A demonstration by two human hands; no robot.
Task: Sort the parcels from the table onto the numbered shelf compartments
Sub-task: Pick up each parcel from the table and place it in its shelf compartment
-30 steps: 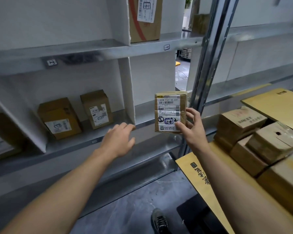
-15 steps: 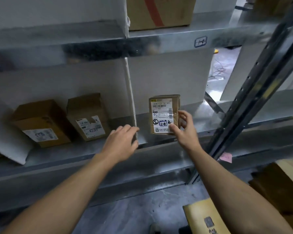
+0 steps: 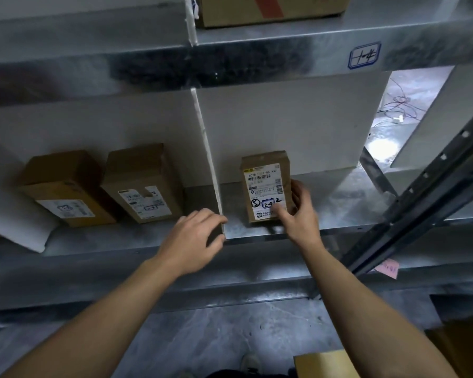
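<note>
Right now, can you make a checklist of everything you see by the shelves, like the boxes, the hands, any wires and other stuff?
Surface: metal shelf, split by a white divider.
Job's things: small labelled parcel standing upright in the compartment right of the divider; two brown parcels, one and another, in the compartment to the left.
Clutter: pink note stuck on the lower shelf edge; a large carton on the shelf above.
Grippers: right hand holds the small parcel by its right side; left hand open, empty, at the divider's front edge.
Cables: loose wires on the floor behind the rack.
Surroundings: handwritten shelf tag; dark rack upright; concrete floor.
</note>
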